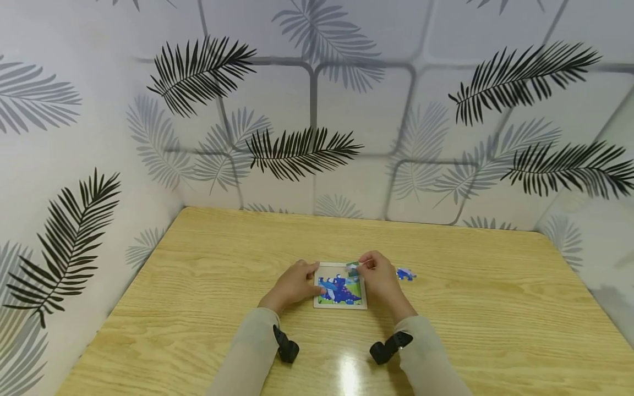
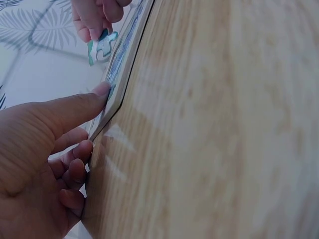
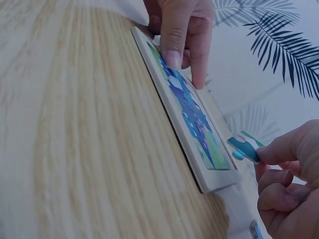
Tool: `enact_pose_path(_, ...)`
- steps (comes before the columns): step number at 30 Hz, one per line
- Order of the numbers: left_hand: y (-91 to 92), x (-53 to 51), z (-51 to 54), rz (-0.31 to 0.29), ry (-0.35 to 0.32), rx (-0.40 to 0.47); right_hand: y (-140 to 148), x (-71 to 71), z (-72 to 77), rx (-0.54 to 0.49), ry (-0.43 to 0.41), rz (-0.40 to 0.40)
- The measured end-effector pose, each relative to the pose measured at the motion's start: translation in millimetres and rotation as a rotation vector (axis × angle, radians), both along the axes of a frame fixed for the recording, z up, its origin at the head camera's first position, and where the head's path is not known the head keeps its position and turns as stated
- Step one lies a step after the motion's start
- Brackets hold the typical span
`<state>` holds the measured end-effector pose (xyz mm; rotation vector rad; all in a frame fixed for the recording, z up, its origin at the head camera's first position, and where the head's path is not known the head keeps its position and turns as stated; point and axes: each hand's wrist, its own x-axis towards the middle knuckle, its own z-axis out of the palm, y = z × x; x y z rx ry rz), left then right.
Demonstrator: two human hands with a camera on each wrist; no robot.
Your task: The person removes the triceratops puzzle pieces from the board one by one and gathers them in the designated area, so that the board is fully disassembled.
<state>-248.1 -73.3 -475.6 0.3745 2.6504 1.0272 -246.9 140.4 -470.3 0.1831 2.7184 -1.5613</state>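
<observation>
A shallow wooden jigsaw tray (image 1: 340, 307) lies on the table, partly filled with a blue dinosaur picture (image 1: 343, 291). My left hand (image 1: 293, 283) grips its left side, the thumb (image 2: 82, 107) on the picture and the other fingers bent at the edge. My right hand (image 1: 380, 275) pinches a loose puzzle piece (image 3: 244, 146), green, teal and white, between thumb and fingertips. It holds that piece over the tray's upper right corner, apart from the picture in the right wrist view. The upper part of the tray shows bare wood.
Another blue and white puzzle piece (image 1: 406, 274) lies on the wooden table (image 1: 475, 308), just right of my right hand. Behind the table stands a wall with a leaf pattern (image 1: 297, 154). Each wrist wears a black camera (image 1: 286, 346) on a strap.
</observation>
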Motion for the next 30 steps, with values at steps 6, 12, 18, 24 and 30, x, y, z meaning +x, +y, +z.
enact_pose_path(6,0.6,0.6,-0.1,0.006,-0.002,0.013,18.7,0.0,2.0,-0.031,0.007,-0.024)
enact_pose_path(12,-0.5,1.0,-1.5,0.003,-0.001,0.014,46.8,2.8,4.6,-0.064,-0.005,-0.035)
enact_pose_path(18,-1.1,0.4,-3.8,-0.003,0.009,0.001,75.7,7.4,8.6,-0.106,-0.018,-0.065)
enact_pose_path(24,-0.4,-0.4,-2.9,-0.001,0.008,-0.008,101.5,13.1,9.2,-0.106,-0.033,-0.113)
enact_pose_path(30,0.3,1.0,0.5,-0.001,0.008,-0.002,123.9,18.3,8.0,-0.066,-0.057,-0.132)
